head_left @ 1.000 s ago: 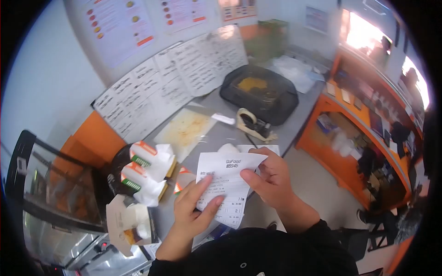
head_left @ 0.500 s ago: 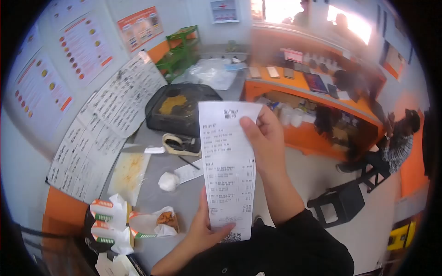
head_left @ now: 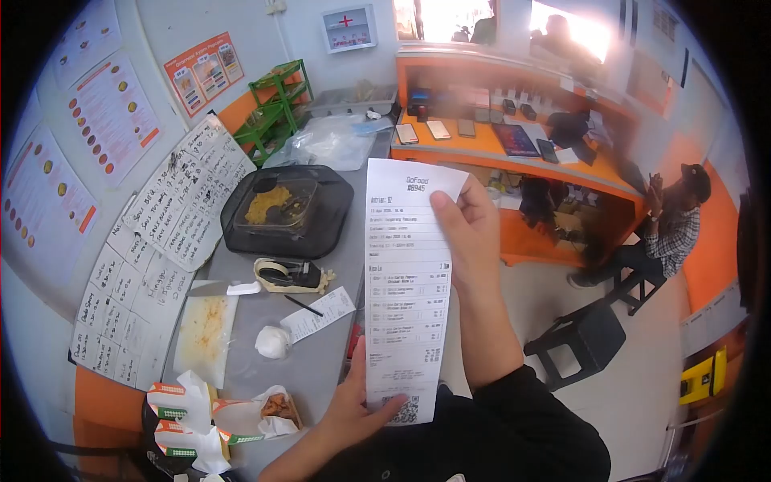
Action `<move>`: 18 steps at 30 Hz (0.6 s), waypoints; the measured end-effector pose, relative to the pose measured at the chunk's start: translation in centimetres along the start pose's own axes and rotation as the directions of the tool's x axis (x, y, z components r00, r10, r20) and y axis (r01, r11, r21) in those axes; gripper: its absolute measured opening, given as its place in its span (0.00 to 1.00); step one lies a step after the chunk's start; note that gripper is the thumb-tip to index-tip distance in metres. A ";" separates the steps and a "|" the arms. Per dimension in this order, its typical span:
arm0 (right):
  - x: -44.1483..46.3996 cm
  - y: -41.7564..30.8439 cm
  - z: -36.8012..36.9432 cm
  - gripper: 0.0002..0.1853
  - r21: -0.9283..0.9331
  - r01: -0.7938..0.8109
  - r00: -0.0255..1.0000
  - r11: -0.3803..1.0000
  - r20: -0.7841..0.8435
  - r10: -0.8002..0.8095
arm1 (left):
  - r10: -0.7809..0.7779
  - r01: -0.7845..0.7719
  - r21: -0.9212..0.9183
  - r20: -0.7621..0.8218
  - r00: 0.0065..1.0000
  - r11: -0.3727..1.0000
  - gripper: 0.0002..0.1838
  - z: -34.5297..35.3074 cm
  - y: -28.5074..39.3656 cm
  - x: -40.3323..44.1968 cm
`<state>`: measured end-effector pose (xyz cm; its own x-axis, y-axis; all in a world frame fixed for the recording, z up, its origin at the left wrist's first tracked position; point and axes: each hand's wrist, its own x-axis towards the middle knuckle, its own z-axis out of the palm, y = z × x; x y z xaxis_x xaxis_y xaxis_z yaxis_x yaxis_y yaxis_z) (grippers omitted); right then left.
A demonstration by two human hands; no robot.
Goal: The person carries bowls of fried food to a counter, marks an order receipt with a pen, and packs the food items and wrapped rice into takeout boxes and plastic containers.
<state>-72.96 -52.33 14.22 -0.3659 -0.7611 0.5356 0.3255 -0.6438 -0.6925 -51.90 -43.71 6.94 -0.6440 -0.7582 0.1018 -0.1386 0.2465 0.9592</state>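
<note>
A long printed paper receipt [head_left: 408,281] headed "GoFood" is stretched upright between my hands. My right hand [head_left: 464,229] pinches its top right corner, thumb in front. My left hand [head_left: 357,410] grips the lower left edge, with the thumb lying over the QR code. Left of the receipt, a second, smaller receipt [head_left: 321,315] lies on the grey table [head_left: 249,309] with a black pen [head_left: 303,304] near it. Close by are a white wrapped ball [head_left: 272,342] and a tape dispenser [head_left: 293,275]. An open paper box [head_left: 281,410] of fried food stands nearest my left forearm.
A knife [head_left: 233,287] lies across a stained cutting board [head_left: 203,333]. Behind it is a black tray [head_left: 325,221] bearing a food container. Handwritten whiteboards [head_left: 181,209] lean on the wall. To the right are an orange counter [head_left: 474,151] with phones, a black stool [head_left: 582,341] and a seated person [head_left: 679,221].
The view has shifted, so the table and counter appear further left and sharper. The receipt stays in both hands and its print is clearer.
</note>
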 end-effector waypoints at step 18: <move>-7.9 5.9 3.6 0.11 -0.309 0.370 0.547 0.876 0.835 0.064 | 0.470 -0.210 0.497 -0.483 0.739 0.842 0.13 -7.0 -1.4 -2.5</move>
<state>-65.02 -50.39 7.61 0.5481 -0.5235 0.6523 -0.1200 -0.8211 -0.5581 -44.79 -46.39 7.18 -0.1782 -0.7361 0.6529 -0.3553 0.6670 0.6549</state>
